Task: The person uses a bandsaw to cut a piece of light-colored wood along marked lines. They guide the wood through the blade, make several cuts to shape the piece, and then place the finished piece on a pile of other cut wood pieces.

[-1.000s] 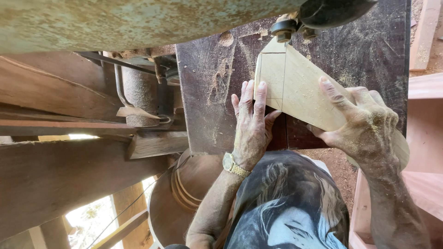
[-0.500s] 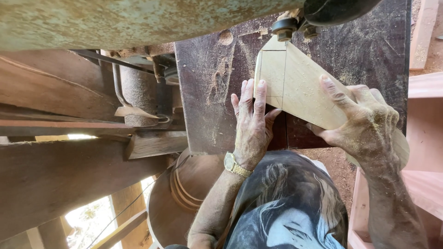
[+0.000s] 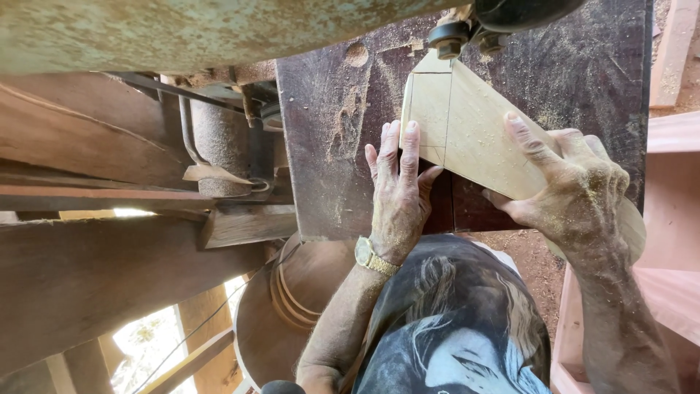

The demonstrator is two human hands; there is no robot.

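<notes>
A pale wooden board (image 3: 481,138) is laid flat on the dark, dusty bench (image 3: 328,146) of a saw machine. Thin pencil lines are drawn across its far end. That end is pushed up under the round metal blade guide (image 3: 448,38) at the far edge of the bench. The long side of the board is slanted: it is stretched from the guide back toward the near right corner of the bench, and past that edge.

The left hand (image 3: 397,197) is pressed flat on the near left edge of the board, with the fingers (image 3: 408,146) held straight and pointed at the guide. Nothing is gripped by it; it is open and only pushed down. A gold watch (image 3: 373,257) is worn on its wrist.

The right hand (image 3: 576,190) is curled over the right side of the board, farther back. The board is held in its grip, with the thumb (image 3: 529,142) laid on top. So the board lies ahead of both hands, and the left hand is nearer to the blade guide.

Sawdust is spread over the bench and both hands. A big green machine cover (image 3: 182,33) is seen along the top. Brown wooden beams (image 3: 109,270) are seen on the left, below the bench.
</notes>
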